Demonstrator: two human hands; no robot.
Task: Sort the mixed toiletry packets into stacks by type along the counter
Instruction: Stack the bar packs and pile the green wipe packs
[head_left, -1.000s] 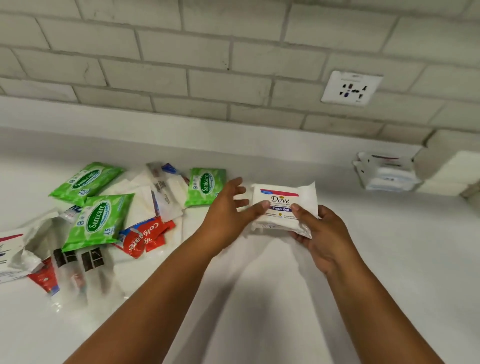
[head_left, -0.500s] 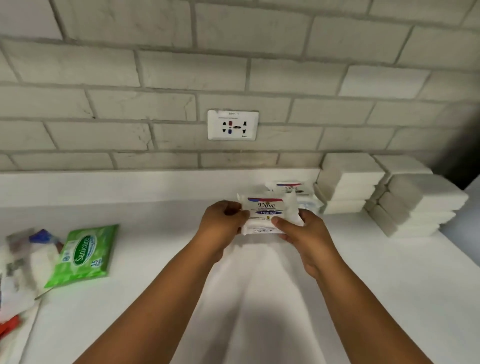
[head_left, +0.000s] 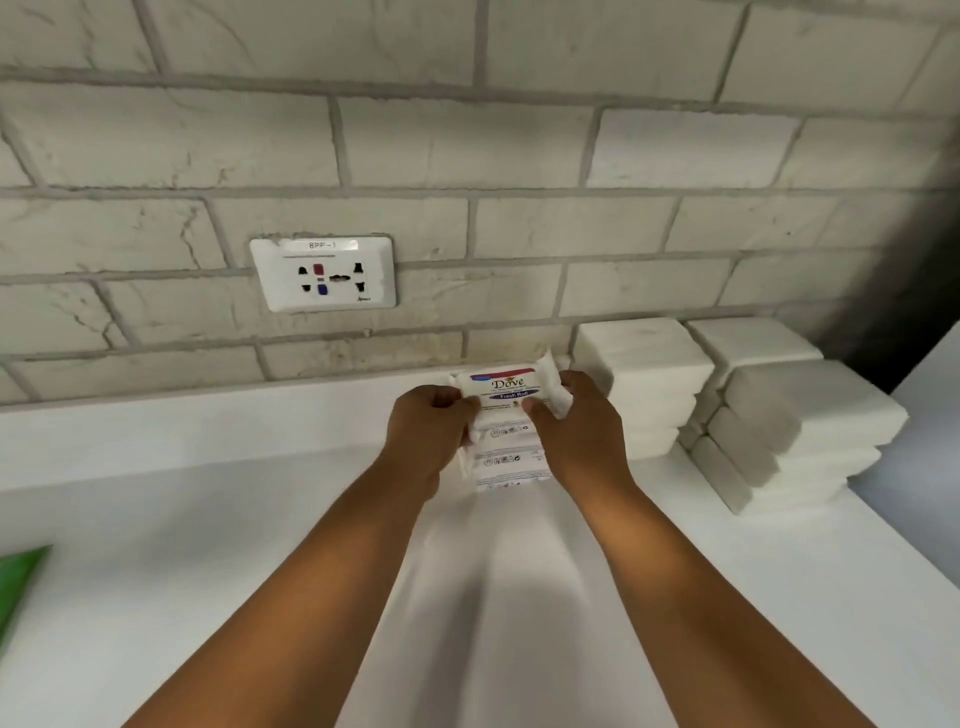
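The desk (head_left: 156, 519) is a plain white surface that meets a wall of pale grey brick-pattern tiles (head_left: 467, 156). One white wall socket (head_left: 323, 274) is mounted on the tiles and carries the label "8PP-1".

Near the back edge of the desk stands one stack of white packets (head_left: 511, 460). Three packets are visible below the top one; their front edges carry small printed symbols that are too small to read. The top packet (head_left: 503, 387) reads "Dove" and "Fresh Red", with a red band above and a blue band across the name.

The left hand (head_left: 428, 428) grips the left end of the top packet with curled fingers. The right hand (head_left: 579, 431) grips the right end in the same manner, thumb on the front edge.

Just to the right of the stack stand plain white blocks (head_left: 644, 384) in four piles, without readable print. One green packet edge (head_left: 18, 582) shows at the left border.
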